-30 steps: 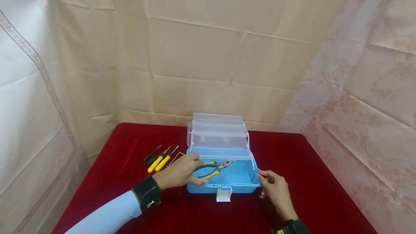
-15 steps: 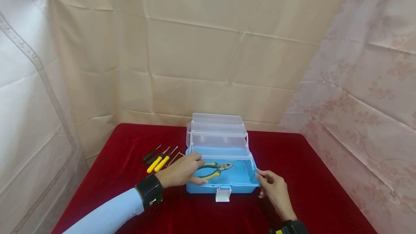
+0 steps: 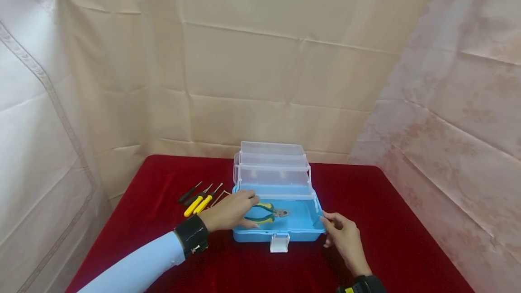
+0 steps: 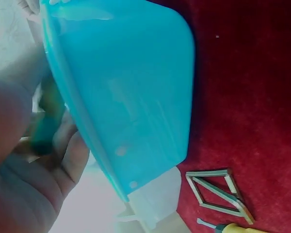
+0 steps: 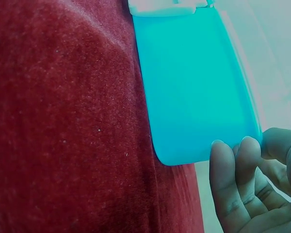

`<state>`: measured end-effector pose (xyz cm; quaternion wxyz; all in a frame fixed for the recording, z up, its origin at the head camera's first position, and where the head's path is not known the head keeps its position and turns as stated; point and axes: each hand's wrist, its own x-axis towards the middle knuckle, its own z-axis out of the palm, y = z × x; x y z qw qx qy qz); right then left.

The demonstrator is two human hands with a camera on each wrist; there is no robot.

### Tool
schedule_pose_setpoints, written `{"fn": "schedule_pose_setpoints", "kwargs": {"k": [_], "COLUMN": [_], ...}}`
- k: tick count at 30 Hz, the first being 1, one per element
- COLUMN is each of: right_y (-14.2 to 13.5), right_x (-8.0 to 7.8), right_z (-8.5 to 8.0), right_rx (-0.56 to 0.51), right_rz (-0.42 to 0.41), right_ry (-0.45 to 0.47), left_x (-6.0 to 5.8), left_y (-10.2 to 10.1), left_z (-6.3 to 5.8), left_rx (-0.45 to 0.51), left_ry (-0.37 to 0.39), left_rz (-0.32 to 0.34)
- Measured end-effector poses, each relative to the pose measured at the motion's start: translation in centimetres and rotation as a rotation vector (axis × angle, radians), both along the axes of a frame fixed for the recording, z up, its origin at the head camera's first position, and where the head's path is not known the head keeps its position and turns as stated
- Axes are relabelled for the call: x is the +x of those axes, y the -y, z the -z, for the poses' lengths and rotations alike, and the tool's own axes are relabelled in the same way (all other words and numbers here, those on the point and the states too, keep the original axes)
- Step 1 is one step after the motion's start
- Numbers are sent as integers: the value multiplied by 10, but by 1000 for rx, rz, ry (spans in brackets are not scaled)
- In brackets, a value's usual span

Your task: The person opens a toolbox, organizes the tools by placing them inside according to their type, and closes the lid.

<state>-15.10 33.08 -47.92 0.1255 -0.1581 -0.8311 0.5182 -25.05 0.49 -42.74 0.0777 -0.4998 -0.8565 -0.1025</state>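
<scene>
My left hand (image 3: 231,210) grips the green-and-yellow handles of a pair of pliers (image 3: 273,214) over the inside of a blue toolbox (image 3: 301,237). The metal nose points right, low within the box walls. In the left wrist view a blurred pliers handle (image 4: 47,126) lies against the curled fingers, beside the box's left wall (image 4: 131,97). At the front right corner my right hand (image 3: 346,238) pinches the toolbox rim; the right wrist view has its fingertips on the blue wall (image 5: 194,87). The lid and clear trays (image 3: 274,166) are folded back.
Left of the box lie two yellow-handled screwdrivers (image 3: 194,205) and dark-handled tools (image 3: 189,192). Angled brass-coloured rods (image 4: 218,191) lie close to the box's left side. A white latch (image 3: 279,243) hangs at the front. A red cloth (image 3: 358,189) covers the table.
My left hand has edged right and the pliers have sunk slightly into the toolbox, their nose turning to point more level. The right hand keeps its place on the rim.
</scene>
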Motion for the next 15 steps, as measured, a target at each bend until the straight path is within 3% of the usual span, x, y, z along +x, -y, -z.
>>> {"fn": "schedule_pose_setpoints", "kwargs": {"k": [4,7,11,15], "right_y": [0,0,-1,-1], "right_x": [-1,-1,0,0], "right_z": [-1,-1,0,2], "right_rx": [11,12,10,2], "right_rz": [-5,-6,-6,-4], "right_ry": [-6,-4,-8,-4], "left_x": [-1,0,2,3], "left_y": [-1,-3,-5,-6], "left_z": [-2,-1,1,3], "left_rx": [88,109,86,19], "left_ry": [81,87,86,158], "left_rz": [-2,19,23,4]}}
